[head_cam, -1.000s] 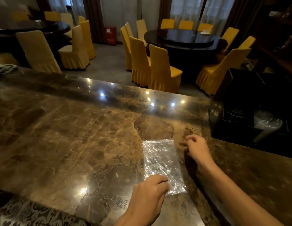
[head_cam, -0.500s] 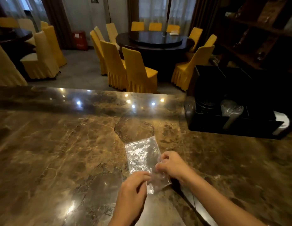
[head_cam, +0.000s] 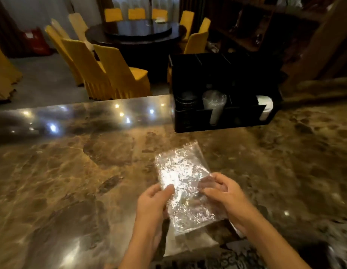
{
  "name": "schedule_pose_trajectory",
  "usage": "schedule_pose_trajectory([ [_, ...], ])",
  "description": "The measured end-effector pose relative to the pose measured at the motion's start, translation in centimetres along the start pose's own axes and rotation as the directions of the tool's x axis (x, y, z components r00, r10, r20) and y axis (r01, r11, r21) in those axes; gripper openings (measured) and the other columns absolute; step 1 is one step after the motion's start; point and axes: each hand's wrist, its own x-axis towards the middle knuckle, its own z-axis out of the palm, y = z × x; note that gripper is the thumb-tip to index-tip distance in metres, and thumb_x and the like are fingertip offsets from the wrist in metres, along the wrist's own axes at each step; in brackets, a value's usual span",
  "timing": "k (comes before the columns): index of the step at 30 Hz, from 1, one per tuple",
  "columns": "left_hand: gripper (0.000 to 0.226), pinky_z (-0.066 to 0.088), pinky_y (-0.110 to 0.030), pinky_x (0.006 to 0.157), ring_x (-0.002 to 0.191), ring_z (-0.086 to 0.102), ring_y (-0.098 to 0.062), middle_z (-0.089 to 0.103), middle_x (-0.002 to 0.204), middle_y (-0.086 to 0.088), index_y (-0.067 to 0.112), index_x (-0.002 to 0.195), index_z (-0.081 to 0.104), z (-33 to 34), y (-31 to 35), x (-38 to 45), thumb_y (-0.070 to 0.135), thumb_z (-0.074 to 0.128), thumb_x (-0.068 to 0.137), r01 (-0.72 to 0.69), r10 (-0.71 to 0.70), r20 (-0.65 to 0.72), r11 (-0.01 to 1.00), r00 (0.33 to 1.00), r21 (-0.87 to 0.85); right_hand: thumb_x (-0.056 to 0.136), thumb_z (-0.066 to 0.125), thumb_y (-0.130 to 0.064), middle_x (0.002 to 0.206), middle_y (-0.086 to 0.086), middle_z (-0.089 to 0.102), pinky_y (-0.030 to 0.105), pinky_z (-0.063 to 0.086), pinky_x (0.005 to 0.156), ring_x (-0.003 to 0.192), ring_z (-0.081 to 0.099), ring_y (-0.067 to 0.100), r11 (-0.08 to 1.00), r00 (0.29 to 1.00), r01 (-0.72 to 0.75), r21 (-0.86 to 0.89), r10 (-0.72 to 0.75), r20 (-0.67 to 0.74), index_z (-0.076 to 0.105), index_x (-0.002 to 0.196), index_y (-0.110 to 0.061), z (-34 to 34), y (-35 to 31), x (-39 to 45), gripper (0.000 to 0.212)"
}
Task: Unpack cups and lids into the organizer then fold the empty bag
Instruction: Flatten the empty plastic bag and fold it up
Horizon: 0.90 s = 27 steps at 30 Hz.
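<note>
A clear, crinkled plastic bag [head_cam: 183,183] is flattened and held just above the brown marble counter [head_cam: 72,181]. My left hand [head_cam: 152,206] pinches its left edge, thumb on top. My right hand [head_cam: 225,199] grips its right edge, fingers partly under the film. The black organizer [head_cam: 223,121] stands at the counter's far edge. In its compartments are a stack of dark lids [head_cam: 186,100], a stack of clear cups [head_cam: 214,105] and a white stack [head_cam: 265,107] at the right end.
Yellow-covered chairs [head_cam: 118,72] and a round dark table [head_cam: 137,33] fill the room beyond the counter. Dark wooden shelving [head_cam: 265,26] rises behind the organizer. The counter's near edge runs just under my forearms.
My right hand came from beside the bag to its right edge. Both hands took hold of the bag and lifted its near end. The view swung right and closer to the organizer.
</note>
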Motion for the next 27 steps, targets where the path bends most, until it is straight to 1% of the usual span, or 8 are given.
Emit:
schedule_pose_trajectory([
  [2,0.027,0.060,-0.033,0.066,0.071,0.069,-0.019,0.076,0.080,-0.009,0.010,0.084,0.078,3.8,-2.0,-1.3,0.027,0.087,0.065,0.023,-0.033,0.154,0.997,0.987,0.068,0.089,0.066,-0.003,0.105,0.012,0.077,0.028,0.051,0.053,0.073,0.069,0.025,1.000,0.993,0.001,0.028,0.002,-0.121,0.071,0.103,-0.018,-4.0,0.9,-3.4,0.021],
  [5,0.030,0.055,-0.058,0.084,0.082,0.070,-0.034,0.075,0.090,-0.024,0.011,0.088,0.078,10.8,-5.4,-3.9,0.031,0.087,0.068,0.001,-0.076,0.311,0.972,0.947,0.233,0.088,0.068,-0.007,0.096,0.010,0.078,0.031,0.052,0.058,0.074,0.066,0.025,0.995,0.949,0.005,0.096,0.026,-0.315,0.068,0.111,-0.010,-10.7,2.9,-9.0,0.023],
  [8,0.030,0.047,-0.037,0.065,0.064,0.053,-0.024,0.065,0.066,-0.013,0.011,0.073,0.075,18.6,-9.8,-6.8,0.037,0.084,0.063,-0.050,-0.094,0.414,0.945,0.905,0.323,0.089,0.068,-0.012,0.079,0.007,0.077,0.024,0.054,0.051,0.062,0.069,0.015,0.979,0.855,0.024,0.204,0.086,-0.512,0.069,0.107,-0.006,-17.6,5.0,-14.6,0.019],
  [10,0.038,0.039,-0.037,0.067,0.067,0.047,-0.022,0.058,0.069,-0.013,0.002,0.074,0.071,23.6,-12.9,-8.5,0.036,0.084,0.064,-0.033,-0.154,0.480,0.933,0.863,0.359,0.089,0.070,-0.019,0.079,0.005,0.078,0.023,0.053,0.050,0.062,0.068,0.013,0.976,0.795,0.045,0.213,0.094,-0.600,0.073,0.099,-0.011,-22.0,6.4,-18.3,0.013],
  [12,0.053,0.041,-0.045,0.074,0.077,0.050,-0.030,0.060,0.081,-0.021,-0.012,0.084,0.063,28.1,-16.1,-10.0,0.033,0.084,0.065,0.026,-0.257,0.513,0.910,0.819,0.414,0.089,0.071,-0.024,0.080,0.006,0.077,0.026,0.055,0.053,0.065,0.067,0.015,0.968,0.731,0.070,0.243,0.116,-0.672,0.076,0.087,-0.015,-26.0,8.0,-21.5,0.011],
  [17,0.030,0.046,-0.070,0.091,0.083,0.061,-0.037,0.067,0.097,-0.038,-0.008,0.092,0.069,36.5,-24.2,-13.2,0.016,0.080,0.077,0.159,-0.466,0.467,0.815,0.751,0.557,0.091,0.068,-0.027,0.067,0.001,0.065,0.018,0.047,0.049,0.056,0.058,0.004,0.956,0.570,0.043,0.291,0.216,-0.793,0.071,0.092,-0.008,-34.1,12.4,-26.8,0.019],
  [24,0.012,0.054,-0.025,0.056,0.061,0.066,-0.018,0.073,0.076,-0.015,0.008,0.074,0.073,44.0,-34.4,-10.4,0.014,0.078,0.082,0.149,-0.623,0.386,0.634,0.681,0.759,0.093,0.065,-0.020,0.091,0.018,0.075,0.038,0.059,0.069,0.081,0.072,0.031,0.875,0.398,0.012,0.483,0.439,-0.805,0.068,0.095,0.000,-42.2,19.4,-27.8,0.020],
  [27,0.018,0.057,-0.035,0.063,0.063,0.065,-0.026,0.073,0.075,-0.020,0.013,0.067,0.075,46.9,-39.8,-7.8,0.013,0.075,0.085,0.130,-0.688,0.330,0.525,0.646,0.841,0.093,0.064,-0.012,0.084,0.013,0.078,0.036,0.060,0.059,0.076,0.076,0.028,0.813,0.338,-0.021,0.583,0.554,-0.761,0.070,0.094,-0.003,-45.7,22.2,-26.7,0.011],
])
